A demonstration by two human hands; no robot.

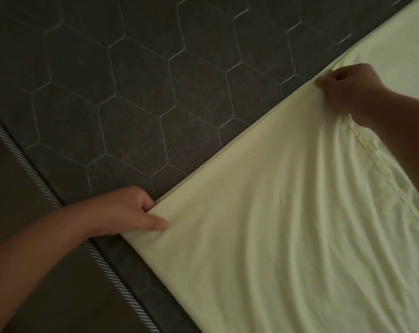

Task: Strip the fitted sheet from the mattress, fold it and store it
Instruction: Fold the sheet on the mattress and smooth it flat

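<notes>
A pale yellow fitted sheet (287, 224) lies spread over the right and lower part of the dark grey quilted mattress (131, 80). Its straight folded edge runs diagonally from lower left to upper right. My left hand (131, 210) pinches the near corner of that edge, thumb on top of the cloth. My right hand (347, 87) grips the same edge farther up, fingers curled into the fabric. Between the two hands the edge is pulled taut. Wrinkles fan out below my right wrist, beside a seam with gathered elastic (384, 164).
The bare mattress top shows a stitched hexagon pattern. A striped piping (47, 195) marks the mattress's left edge, with its dark side panel (16, 188) beyond it at the lower left.
</notes>
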